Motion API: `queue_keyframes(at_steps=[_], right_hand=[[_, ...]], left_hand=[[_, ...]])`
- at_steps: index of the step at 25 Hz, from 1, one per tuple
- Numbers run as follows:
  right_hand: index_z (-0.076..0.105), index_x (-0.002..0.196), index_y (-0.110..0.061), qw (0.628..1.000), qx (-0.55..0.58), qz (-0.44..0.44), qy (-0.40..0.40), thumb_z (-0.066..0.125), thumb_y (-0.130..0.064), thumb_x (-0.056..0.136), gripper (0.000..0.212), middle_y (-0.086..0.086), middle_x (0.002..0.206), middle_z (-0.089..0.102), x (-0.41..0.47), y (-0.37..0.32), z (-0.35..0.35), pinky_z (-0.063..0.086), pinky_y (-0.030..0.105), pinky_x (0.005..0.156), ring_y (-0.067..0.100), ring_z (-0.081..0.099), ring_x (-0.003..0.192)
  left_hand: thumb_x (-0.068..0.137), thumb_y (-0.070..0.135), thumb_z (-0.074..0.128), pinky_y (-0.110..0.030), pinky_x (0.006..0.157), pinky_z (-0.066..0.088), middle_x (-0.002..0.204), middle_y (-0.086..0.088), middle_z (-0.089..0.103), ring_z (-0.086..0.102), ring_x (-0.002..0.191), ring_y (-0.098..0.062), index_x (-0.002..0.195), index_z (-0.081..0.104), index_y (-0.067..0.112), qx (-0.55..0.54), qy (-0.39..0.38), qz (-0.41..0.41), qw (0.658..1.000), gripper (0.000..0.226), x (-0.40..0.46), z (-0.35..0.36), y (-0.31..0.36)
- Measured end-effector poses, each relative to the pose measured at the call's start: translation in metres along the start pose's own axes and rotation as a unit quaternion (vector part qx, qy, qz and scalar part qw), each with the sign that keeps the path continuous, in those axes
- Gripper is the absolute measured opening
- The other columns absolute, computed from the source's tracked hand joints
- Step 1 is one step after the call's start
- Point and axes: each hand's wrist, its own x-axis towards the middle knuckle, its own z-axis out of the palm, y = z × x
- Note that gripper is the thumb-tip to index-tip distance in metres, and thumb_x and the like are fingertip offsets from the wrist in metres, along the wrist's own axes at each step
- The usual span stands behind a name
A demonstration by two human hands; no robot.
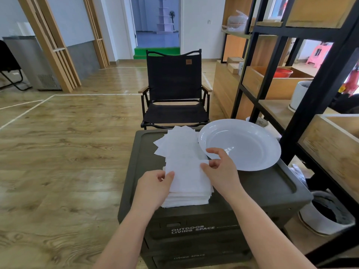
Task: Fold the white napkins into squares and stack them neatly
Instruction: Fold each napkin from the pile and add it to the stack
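One head cam only, wide-angle, worn up high, facing fwd and tilted down. Close over the counter (272, 183) at lower centre; forearms enter from the bottom edge. Room stretches away beyond, edges curved by the lens.

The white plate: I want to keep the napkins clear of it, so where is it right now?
In the head view the white plate sits on the far right of the dark storage box, just beyond the right hand and beside the loose napkins.
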Motion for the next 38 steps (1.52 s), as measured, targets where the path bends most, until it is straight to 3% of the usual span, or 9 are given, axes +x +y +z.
queue_keyframes(at_steps=[2, 6, 11, 16, 20, 24, 28, 32, 38], right_hand=[[0.047, 0.119, -0.029, 1.0, -0.022, -0.003, -0.006, 0.067, -0.02, 0.085, 0.04, -0.004, 0.092, 0.062, 0.001, 0.004, 0.005, 0.04, 0.01, 0.065, 0.007, 0.059, 0.082], [0.047, 0.115, -0.031, 1.0, -0.014, 0.0, 0.022, 0.068, -0.025, 0.085, 0.037, -0.012, 0.098, 0.057, -0.002, 0.008, 0.007, 0.039, 0.011, 0.065, 0.004, 0.056, 0.082], [0.045, 0.129, -0.031, 0.996, 0.067, 0.053, 0.014, 0.052, -0.03, 0.094, 0.036, -0.014, 0.119, 0.053, -0.019, 0.009, 0.007, 0.044, 0.024, 0.085, 0.002, 0.051, 0.101], [0.032, 0.143, -0.032, 0.996, 0.051, 0.035, -0.061, 0.041, -0.031, 0.098, 0.046, -0.009, 0.14, 0.047, -0.029, 0.002, 0.029, 0.036, 0.03, 0.098, 0.015, 0.044, 0.128], [0.022, 0.147, -0.032, 0.997, 0.035, 0.04, -0.061, 0.042, -0.031, 0.098, 0.053, -0.01, 0.147, 0.038, -0.029, 0.002, 0.034, 0.031, 0.025, 0.095, 0.017, 0.038, 0.134], [0.032, 0.14, -0.036, 0.997, 0.042, 0.038, -0.059, 0.048, -0.03, 0.095, 0.047, -0.018, 0.125, 0.048, -0.028, 0.009, 0.022, 0.038, 0.023, 0.089, 0.006, 0.049, 0.117], [0.049, 0.116, -0.037, 0.998, 0.046, 0.029, 0.014, 0.054, -0.025, 0.093, 0.027, -0.025, 0.106, 0.055, -0.026, 0.017, 0.001, 0.039, 0.009, 0.072, -0.004, 0.055, 0.098], [0.063, 0.102, -0.035, 1.0, 0.002, 0.004, 0.019, 0.054, -0.022, 0.092, 0.018, -0.024, 0.096, 0.063, -0.023, 0.014, -0.001, 0.041, 0.008, 0.072, -0.005, 0.057, 0.091], [0.064, 0.094, -0.035, 0.999, -0.001, -0.02, 0.033, 0.057, -0.02, 0.092, 0.017, -0.02, 0.094, 0.065, -0.016, 0.011, 0.002, 0.046, 0.014, 0.081, -0.001, 0.059, 0.089]], left_hand=[[0.091, 0.042, 0.056, -0.021, 0.05, 0.032, 0.053, 0.004, 0.048, 0.044, 0.049, -0.009, 0.058, 0.048, 0.015, 0.032, 0.022, 0.003, 0.999, 0.043, -0.002, 0.001, -0.003], [0.088, 0.05, 0.055, -0.018, 0.056, 0.035, 0.087, 0.011, 0.059, 0.055, 0.075, -0.001, 0.09, 0.053, 0.026, -0.003, 0.04, -0.03, 0.999, 0.025, -0.007, 0.002, -0.007], [0.095, 0.053, 0.037, -0.027, 0.096, 0.034, 0.142, 0.016, 0.039, 0.042, 0.121, -0.004, 0.146, 0.029, 0.032, -0.188, -0.012, -0.059, 0.98, 0.056, -0.014, 0.004, -0.01], [0.099, 0.053, 0.029, -0.035, 0.114, 0.018, 0.16, 0.015, 0.013, 0.017, 0.146, -0.011, 0.152, 0.005, 0.038, -0.19, -0.07, -0.036, 0.979, 0.061, -0.025, 0.021, 0.002], [0.099, 0.051, 0.031, -0.033, 0.112, 0.018, 0.16, 0.015, 0.011, 0.015, 0.146, -0.011, 0.153, 0.001, 0.038, -0.2, -0.071, -0.018, 0.977, 0.063, -0.025, 0.023, -0.001], [0.097, 0.05, 0.038, -0.027, 0.102, 0.025, 0.149, 0.017, 0.032, 0.032, 0.137, -0.009, 0.151, 0.017, 0.034, -0.209, -0.04, -0.042, 0.976, 0.061, -0.011, 0.012, -0.008], [0.096, 0.031, 0.051, -0.02, 0.078, 0.04, 0.105, 0.018, 0.061, 0.056, 0.1, -0.005, 0.112, 0.06, 0.028, -0.062, 0.063, 0.054, 0.995, 0.02, 0.05, -0.014, -0.004], [0.088, 0.03, 0.057, -0.024, 0.057, 0.039, 0.073, 0.0, 0.057, 0.049, 0.063, -0.013, 0.076, 0.059, 0.013, 0.13, -0.025, -0.036, 0.991, 0.021, 0.107, 0.001, 0.008], [0.081, 0.04, 0.066, -0.028, 0.067, 0.041, 0.075, 0.002, 0.049, 0.052, 0.082, -0.02, 0.091, 0.048, 0.017, 0.237, -0.045, -0.04, 0.97, 0.031, 0.139, 0.022, 0.031]])
